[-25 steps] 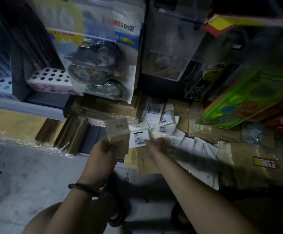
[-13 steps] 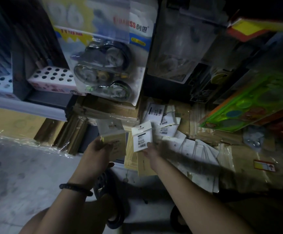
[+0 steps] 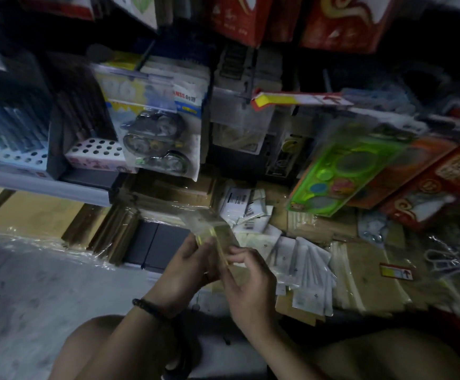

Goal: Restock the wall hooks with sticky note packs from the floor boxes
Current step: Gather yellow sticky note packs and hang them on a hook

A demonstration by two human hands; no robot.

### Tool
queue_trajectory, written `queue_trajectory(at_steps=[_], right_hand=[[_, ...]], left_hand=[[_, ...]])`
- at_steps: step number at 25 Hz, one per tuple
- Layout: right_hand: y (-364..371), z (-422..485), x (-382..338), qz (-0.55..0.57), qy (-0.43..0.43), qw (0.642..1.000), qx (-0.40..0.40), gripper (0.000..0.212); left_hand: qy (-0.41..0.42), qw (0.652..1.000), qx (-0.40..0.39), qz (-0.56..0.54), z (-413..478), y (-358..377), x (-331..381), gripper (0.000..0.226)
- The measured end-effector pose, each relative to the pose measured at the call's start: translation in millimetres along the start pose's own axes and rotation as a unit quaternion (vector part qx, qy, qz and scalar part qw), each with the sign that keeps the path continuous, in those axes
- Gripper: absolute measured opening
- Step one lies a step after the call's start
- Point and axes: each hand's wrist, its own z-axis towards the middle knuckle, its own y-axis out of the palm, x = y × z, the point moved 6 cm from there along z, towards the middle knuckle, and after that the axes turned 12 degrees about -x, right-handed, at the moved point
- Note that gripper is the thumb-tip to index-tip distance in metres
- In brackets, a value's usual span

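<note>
A stack of yellowish sticky note packs [image 3: 217,237] in clear wrappers sits between my two hands, low in the middle of the view. My left hand [image 3: 187,270], with a dark bead bracelet on its wrist, grips the stack from the left. My right hand [image 3: 248,281] holds it from the right, fingers curled round its edge. More packs with white barcode cards [image 3: 245,207] and several white-backed packs [image 3: 305,270] lie in an open cardboard floor box [image 3: 366,281] just right of my hands.
Hooks on the wall above carry blister packs: a tape dispenser card [image 3: 154,127], clear pouches [image 3: 239,124] and a green stencil set [image 3: 349,171]. Red boxes [image 3: 429,185] lean at the right. A shelf edge [image 3: 39,182] runs at the left above plastic-wrapped cartons. My knees fill the bottom.
My right hand brought the barcode pack from the box onto the stack in my left hand. Both hands now hold the stack together, lower and nearer me. The camera tilted up, showing more wall.
</note>
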Motion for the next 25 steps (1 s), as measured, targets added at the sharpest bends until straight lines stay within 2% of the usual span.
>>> queue_trajectory(at_steps=[5,8,11,14,16,22,25], right_hand=[[-35.7,-14.8,-36.9,-0.086,-0.116,0.987,-0.065,0.003],[-70.6,-16.5,-60.5,-0.081,-0.113,0.988,-0.066,0.006],[-117.6,-4.7,-73.1,-0.001,-0.028,1.000,0.005,0.026],[-150.8,10.6,-111.6,0.160,-0.002,0.986,-0.055,0.052],[-172.0,16.2,-150.3,0.219,-0.018,0.972,-0.083,0.064],[-239.5,35.9,-243.5,0.154,-0.103,0.983,-0.017,0.060],[-271.8,45.2,-291.7,0.142,-0.133,0.981,0.001,0.058]], left_hand=[[0.027,0.998,-0.057,-0.007,-27.8,35.4,9.2,0.033],[0.049,0.997,-0.062,-0.021,-55.0,57.3,33.4,0.031],[0.069,0.995,-0.066,-0.014,-78.5,78.8,66.6,0.031],[0.090,0.992,-0.091,0.000,-103.5,102.6,102.4,0.037],[0.127,0.985,-0.108,0.032,-120.7,125.2,128.5,0.038],[0.265,0.956,-0.071,0.103,-170.2,188.1,215.0,0.027],[0.304,0.942,-0.070,0.119,-192.5,217.0,258.3,0.028]])
